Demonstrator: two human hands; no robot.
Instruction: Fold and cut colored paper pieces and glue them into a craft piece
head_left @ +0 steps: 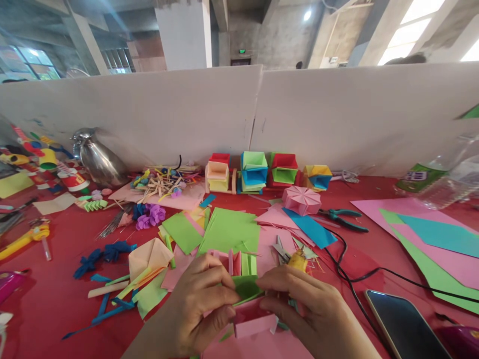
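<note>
Between my hands is a folded paper box with a pink front part (256, 325) and a green part (247, 287) behind it. My left hand (200, 301) pinches its left side, thumb near the pink edge and fingers on the green. On the other side, my right hand (312, 304) grips the right edge with thumb and fingers closed. Pink and light green folded strips (235, 262) stand just beyond my fingers. Scissors (280, 251) and a yellow object (298, 260) lie by my right hand, partly hidden. Pink paper (262, 346) lies below the box.
Green sheets (228, 229), paper strips (119, 299) and blue paper flowers (101, 257) cover the red table. Folded paper boxes (254, 172) line the white partition (318, 114). Pliers (346, 218), a black cable (350, 279) and a phone (406, 324) are rightward; a metal jug (101, 157) leans at left.
</note>
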